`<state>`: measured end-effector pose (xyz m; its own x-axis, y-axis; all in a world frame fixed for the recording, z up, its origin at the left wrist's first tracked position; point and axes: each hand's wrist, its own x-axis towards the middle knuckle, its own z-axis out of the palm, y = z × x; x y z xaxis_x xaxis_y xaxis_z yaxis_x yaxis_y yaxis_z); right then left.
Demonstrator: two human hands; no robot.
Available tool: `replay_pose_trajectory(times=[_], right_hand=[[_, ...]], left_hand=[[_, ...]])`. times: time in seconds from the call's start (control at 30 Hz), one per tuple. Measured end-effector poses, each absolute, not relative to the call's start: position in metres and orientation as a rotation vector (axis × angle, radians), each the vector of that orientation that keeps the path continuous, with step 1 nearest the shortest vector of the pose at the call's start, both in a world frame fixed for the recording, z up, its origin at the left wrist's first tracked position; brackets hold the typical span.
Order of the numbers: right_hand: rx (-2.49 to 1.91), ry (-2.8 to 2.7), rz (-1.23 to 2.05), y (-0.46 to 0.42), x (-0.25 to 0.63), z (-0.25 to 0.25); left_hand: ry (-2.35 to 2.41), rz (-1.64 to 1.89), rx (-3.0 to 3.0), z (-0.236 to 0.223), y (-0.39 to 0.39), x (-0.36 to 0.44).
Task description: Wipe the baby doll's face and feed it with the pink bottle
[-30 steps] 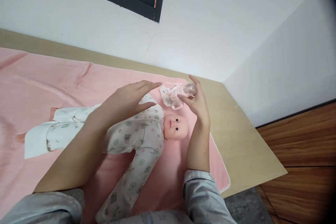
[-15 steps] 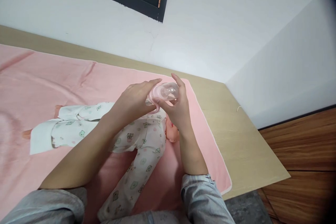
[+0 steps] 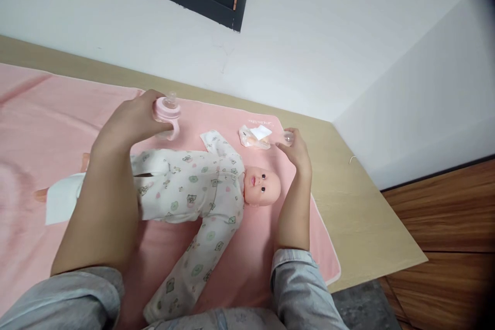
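Busy at a bench (image 3: 363, 206) spread with a pink blanket (image 3: 93, 108). Gripped in the left hand (image 3: 131, 118), with fingers and thumb bent around its side: a pink-collared bottle (image 3: 168, 109), teat up, close to the bench's far edge. Near upright, to judge by the view, though cannot tell whether lifted off the blanket or resting on it. Pinched in the right hand (image 3: 298, 152), between thumb and curled fingers: a clear domed cap (image 3: 288, 138), over the blanket's right border, not far from the bench's far right corner. Between cap and bottle, just inside the blanket's far right corner: a clear packet (image 3: 246, 139) topped with a white slip (image 3: 261, 132). Laid out on its back, nearer the bench's front edge than either: a doll (image 3: 181, 185) in printed white clothes, lengthwise along the bench, with its head (image 3: 267, 188) toward the right edge. From the bottle to the head: rightward and in toward the front edge, past the doll's chest. Closer to the head, the right hand; closer to the lower trunk, the left, with the bottle.
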<state>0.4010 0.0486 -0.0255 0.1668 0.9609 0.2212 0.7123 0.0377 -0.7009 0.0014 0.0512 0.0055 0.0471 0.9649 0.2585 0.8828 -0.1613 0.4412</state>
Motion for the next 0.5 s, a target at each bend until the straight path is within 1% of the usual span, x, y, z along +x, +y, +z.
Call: replay_pose_trajectory(times=[0.13,0.23,0.43,0.5], right_hand=[[-2.048,-1.642,0.507,0.066,0.415,-0.053],[-2.192,-1.68,0.519,0.074,0.418,-0.074],[-2.241,-1.701,0.439,0.081,0.423,-0.105],[-2.215,-1.691,0.442,0.083,0.426,-0.11]], left_hand=[[2.035,0.708,1.958,-0.006,0.056,-0.027],[2.051,0.643,1.984,-0.011,0.056,-0.044],[2.238,0.573,1.795,-0.025,0.067,-0.066],[2.23,0.553,1.783,-0.03,0.071,-0.072]])
